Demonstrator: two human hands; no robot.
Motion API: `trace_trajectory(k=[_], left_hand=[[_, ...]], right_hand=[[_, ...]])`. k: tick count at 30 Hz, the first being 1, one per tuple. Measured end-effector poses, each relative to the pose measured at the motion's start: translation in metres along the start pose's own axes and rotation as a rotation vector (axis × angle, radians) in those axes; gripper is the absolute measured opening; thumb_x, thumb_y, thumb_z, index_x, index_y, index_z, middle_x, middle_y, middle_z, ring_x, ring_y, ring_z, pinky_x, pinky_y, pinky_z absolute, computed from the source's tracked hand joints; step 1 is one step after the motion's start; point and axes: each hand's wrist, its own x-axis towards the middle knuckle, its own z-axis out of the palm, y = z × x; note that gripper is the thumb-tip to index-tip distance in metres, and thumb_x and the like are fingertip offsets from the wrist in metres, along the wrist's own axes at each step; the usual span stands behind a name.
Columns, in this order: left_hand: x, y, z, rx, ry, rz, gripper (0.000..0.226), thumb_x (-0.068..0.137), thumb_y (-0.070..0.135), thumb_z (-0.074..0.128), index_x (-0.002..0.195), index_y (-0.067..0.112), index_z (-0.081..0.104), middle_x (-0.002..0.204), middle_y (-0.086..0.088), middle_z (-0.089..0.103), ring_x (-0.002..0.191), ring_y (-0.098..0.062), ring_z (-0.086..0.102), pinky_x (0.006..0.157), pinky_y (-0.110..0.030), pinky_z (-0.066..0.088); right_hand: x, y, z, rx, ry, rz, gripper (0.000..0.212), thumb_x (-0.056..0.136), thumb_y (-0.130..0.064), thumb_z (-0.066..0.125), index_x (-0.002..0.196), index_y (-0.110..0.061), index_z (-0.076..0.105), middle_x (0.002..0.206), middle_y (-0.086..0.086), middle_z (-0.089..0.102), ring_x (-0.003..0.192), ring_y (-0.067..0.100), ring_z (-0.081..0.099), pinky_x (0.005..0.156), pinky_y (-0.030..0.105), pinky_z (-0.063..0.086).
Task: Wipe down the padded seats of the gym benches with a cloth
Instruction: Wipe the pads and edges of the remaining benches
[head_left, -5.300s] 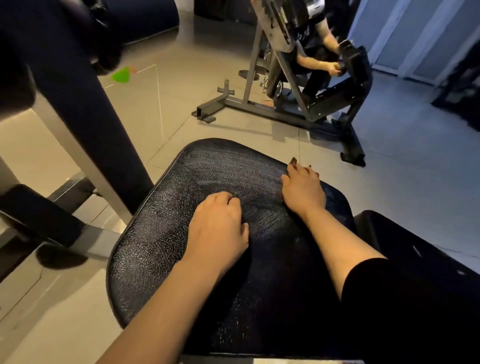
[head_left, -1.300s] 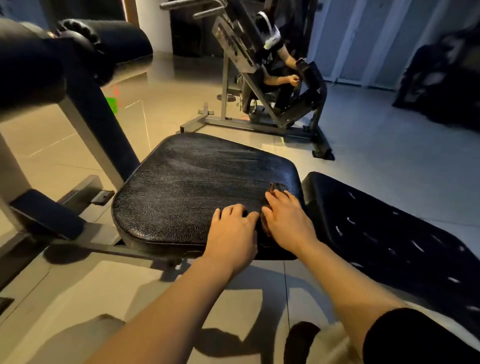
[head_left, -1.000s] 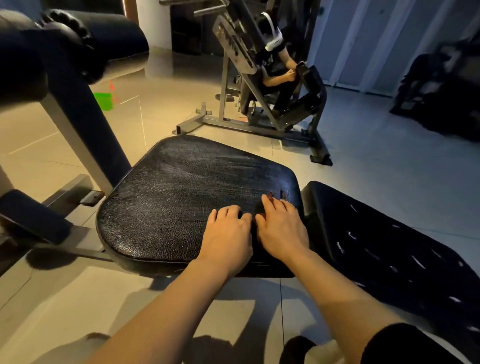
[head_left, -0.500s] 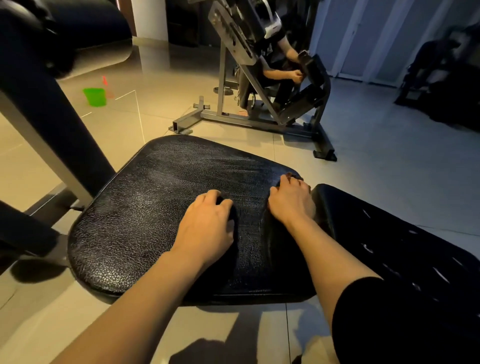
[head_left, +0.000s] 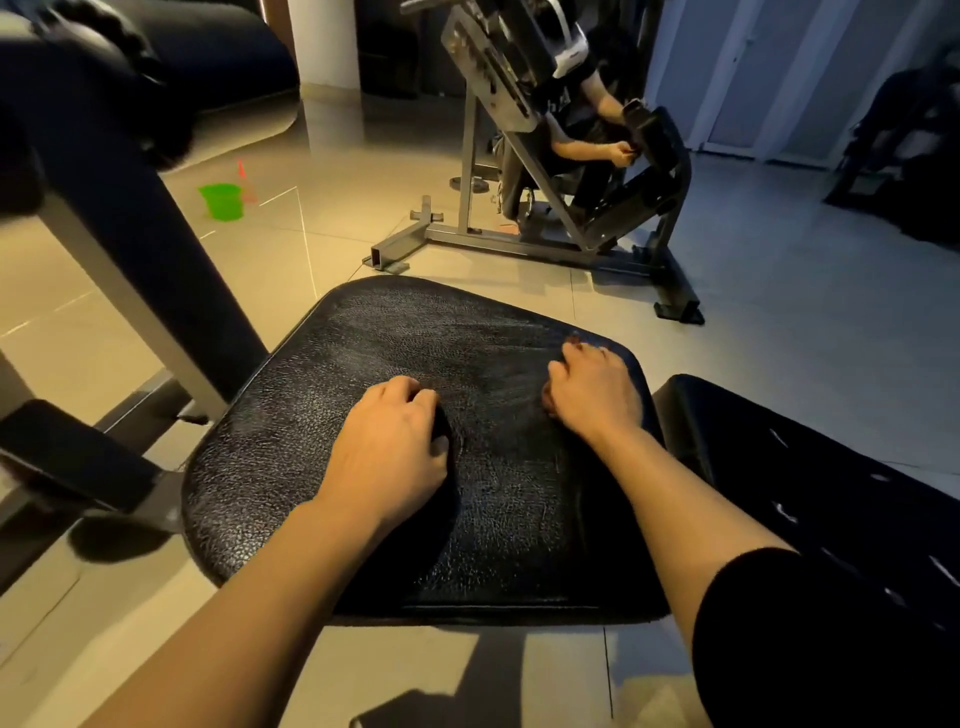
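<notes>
The black padded seat of the bench fills the middle of the view, its textured surface streaked. My left hand rests on the seat's centre with its fingers curled under; nothing shows in it, only a shadow beside it. My right hand lies near the seat's right edge, fingers curled over a dark cloth, of which only a reddish-dark bit shows at the fingertips. The rest of the cloth is hidden under the hand.
A second black pad adjoins the seat on the right. The bench's slanted post rises at left. Beyond stands a grey machine frame with a person sitting at it. A green cup sits on the tiled floor.
Both hands have slid from the seat's near right corner toward its middle and moved apart. My left fingers have curled under. The view has come closer over the seat.
</notes>
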Motion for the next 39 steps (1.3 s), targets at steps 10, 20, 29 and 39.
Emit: trace_trajectory(k=[10, 20, 29, 39], left_hand=[[-0.014, -0.033, -0.021, 0.009, 0.012, -0.133, 0.030, 0.088, 0.026, 0.055, 0.111, 0.007, 0.056, 0.116, -0.013, 0.053, 0.109, -0.030, 0.048, 0.092, -0.039, 0.042], [-0.044, -0.025, -0.019, -0.158, 0.018, -0.060, 0.047, 0.084, 0.040, 0.069, 0.125, 0.018, 0.060, 0.126, -0.006, 0.054, 0.119, -0.026, 0.046, 0.100, -0.034, 0.038], [-0.075, -0.002, -0.022, -0.390, 0.001, 0.002, 0.047, 0.076, 0.044, 0.076, 0.109, 0.020, 0.052, 0.104, 0.004, 0.063, 0.100, -0.017, 0.057, 0.085, -0.036, 0.045], [-0.083, 0.020, -0.020, -0.250, 0.178, 0.195, 0.037, 0.073, 0.008, 0.065, 0.106, 0.018, 0.053, 0.098, 0.002, 0.046, 0.088, -0.027, 0.053, 0.065, -0.039, 0.040]], right_hand=[[-0.045, -0.126, 0.005, 0.392, -0.208, -0.510, 0.063, 0.092, -0.033, 0.056, 0.151, -0.023, 0.032, 0.157, 0.002, 0.029, 0.147, 0.022, 0.016, 0.121, 0.043, 0.010], [-0.072, -0.074, -0.039, 0.550, -0.297, -0.325, 0.090, 0.066, -0.019, 0.086, 0.144, -0.024, 0.042, 0.138, 0.003, 0.053, 0.127, 0.020, 0.049, 0.110, 0.039, 0.037], [-0.126, -0.069, -0.044, 0.632, 0.032, -0.393, 0.025, 0.083, -0.006, 0.070, 0.084, -0.024, 0.052, 0.110, -0.007, 0.045, 0.102, 0.008, 0.048, 0.077, 0.003, 0.031], [-0.150, -0.037, -0.063, 0.656, -0.178, -0.435, 0.075, 0.070, -0.002, 0.077, 0.132, -0.034, 0.049, 0.117, -0.011, 0.060, 0.110, 0.006, 0.056, 0.098, 0.030, 0.047]])
